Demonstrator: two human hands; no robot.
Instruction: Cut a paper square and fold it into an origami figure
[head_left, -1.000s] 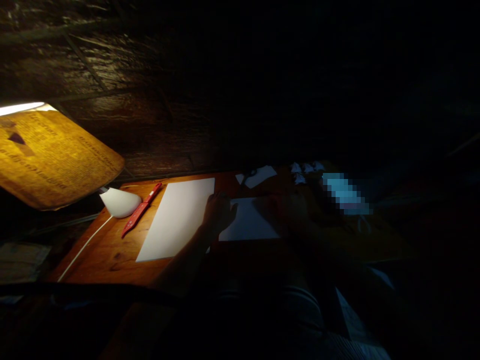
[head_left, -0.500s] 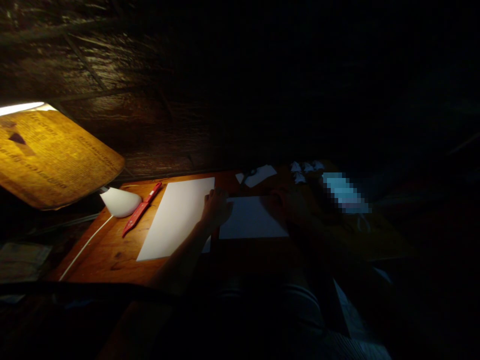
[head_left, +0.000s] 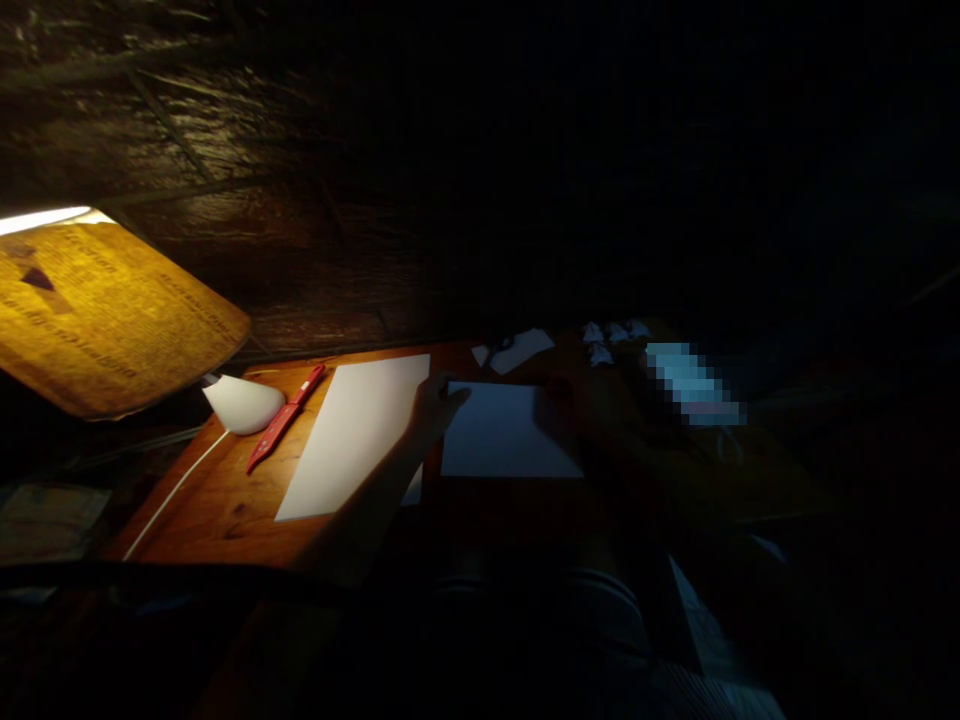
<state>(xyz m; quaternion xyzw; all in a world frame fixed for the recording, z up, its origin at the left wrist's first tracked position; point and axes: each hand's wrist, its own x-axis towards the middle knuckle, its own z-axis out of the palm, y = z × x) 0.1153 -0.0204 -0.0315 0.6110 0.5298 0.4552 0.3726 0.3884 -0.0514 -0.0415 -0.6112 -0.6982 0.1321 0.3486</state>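
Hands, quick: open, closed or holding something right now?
Left hand: closed, holding the small sheet by its far left corner.
Right hand: cannot tell, too dark.

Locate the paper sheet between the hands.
In the head view, the paper sheet is just below centre and slightly right, with the left hand at its upper-left corner and the dim right hand near its upper-right; the larger sheet is to its left.

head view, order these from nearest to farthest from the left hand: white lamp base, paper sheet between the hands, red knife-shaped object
1. Paper sheet: nearest, right at the thumb of the left hand
2. Red knife-shaped object: to the hand's left, beyond the larger sheet
3. White lamp base: farthest, further left
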